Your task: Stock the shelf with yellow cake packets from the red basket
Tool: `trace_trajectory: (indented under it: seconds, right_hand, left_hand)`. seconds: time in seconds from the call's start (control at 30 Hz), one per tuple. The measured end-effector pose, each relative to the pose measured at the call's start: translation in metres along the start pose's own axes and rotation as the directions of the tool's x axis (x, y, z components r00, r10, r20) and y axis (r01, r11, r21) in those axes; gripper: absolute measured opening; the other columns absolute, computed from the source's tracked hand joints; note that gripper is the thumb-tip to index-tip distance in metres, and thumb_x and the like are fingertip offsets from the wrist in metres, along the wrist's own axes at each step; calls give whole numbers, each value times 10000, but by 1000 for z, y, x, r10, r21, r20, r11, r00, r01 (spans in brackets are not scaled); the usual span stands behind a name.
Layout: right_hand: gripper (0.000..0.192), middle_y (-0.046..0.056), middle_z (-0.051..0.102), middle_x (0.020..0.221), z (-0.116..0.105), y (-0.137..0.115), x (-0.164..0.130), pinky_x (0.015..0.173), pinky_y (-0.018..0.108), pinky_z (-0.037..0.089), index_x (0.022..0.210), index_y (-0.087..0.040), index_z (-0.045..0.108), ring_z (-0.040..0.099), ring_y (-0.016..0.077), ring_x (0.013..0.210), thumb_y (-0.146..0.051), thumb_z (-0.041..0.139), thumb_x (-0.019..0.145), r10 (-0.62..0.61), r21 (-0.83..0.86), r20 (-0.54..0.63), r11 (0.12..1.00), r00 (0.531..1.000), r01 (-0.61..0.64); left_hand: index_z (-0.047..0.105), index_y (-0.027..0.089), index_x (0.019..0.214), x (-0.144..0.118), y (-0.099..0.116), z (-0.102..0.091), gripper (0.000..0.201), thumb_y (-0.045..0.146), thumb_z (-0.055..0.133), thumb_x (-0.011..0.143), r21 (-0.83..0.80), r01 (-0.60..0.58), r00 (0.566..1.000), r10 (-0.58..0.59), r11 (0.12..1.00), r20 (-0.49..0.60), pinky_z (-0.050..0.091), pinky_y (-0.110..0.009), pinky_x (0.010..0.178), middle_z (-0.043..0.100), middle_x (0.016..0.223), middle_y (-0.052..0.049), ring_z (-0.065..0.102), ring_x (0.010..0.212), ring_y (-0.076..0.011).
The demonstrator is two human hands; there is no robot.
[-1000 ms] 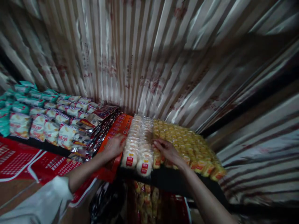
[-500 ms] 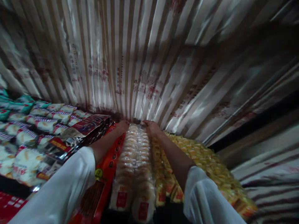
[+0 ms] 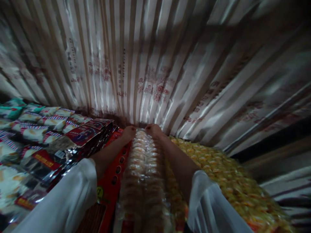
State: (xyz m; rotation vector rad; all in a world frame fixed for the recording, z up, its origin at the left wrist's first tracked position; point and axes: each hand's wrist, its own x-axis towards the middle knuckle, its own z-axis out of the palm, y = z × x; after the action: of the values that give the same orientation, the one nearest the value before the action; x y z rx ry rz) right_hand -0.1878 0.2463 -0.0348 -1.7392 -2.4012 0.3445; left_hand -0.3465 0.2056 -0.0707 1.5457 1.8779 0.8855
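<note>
- As both arms stretch deep over the display, the left white sleeve point(image 3: 68, 197) and the right white sleeve point(image 3: 213, 204) fill the near edge, and now they frame two clear-wrapped rows of pale round items point(image 3: 143, 165) running straight away between them.
- Close in, a red label point(image 3: 127, 225) is sinking out at the bottom; half a second ago two labels show in full.
- Flanking the rows: a red-orange pack point(image 3: 116, 170) along the left, massed yellow packs point(image 3: 218, 171) along the right, with dark glossy packets point(image 3: 82, 132) and white packets point(image 3: 34, 132) further left.
- And out at the far end, the left hand point(image 3: 129, 132) curls at one corner of the wrap, the right hand point(image 3: 154, 130) at the other, fingers bent inward, a narrow gap between the hands. Pinching or merely touching? Too dim to tell, for either.
- What a reach, though: one second ago both hands are much nearer the labelled ends!
- Behind them rises the striped sheeting point(image 3: 145, 58), just beyond the fingers.
</note>
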Motion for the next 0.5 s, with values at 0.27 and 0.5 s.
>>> trace_trajectory:
  seconds: [0.27,0.5]
  right_hand:
    - [218,26,726,905,-4,-2,-6,716,194,471,936,-220,719,659,154,844,-260,527,843,88,118,-72,990,994,-79]
    - [176,30,712,860,4,3,-1,694,205,464,931,-205,689,643,139,761,-196,572,798,78,177,-89,982,993,-62]
  left_hand:
    - [725,145,850,0,-1,-3,146,170,613,760,-45,49,999,-49,998,8,467,-201,627,706,718,-37,628,682,-135]
    - [725,139,832,-3,5,-1,143,186,668,709,-111,76,997,-79,991,-19,464,-218,615,699,711,-42,624,660,-146]
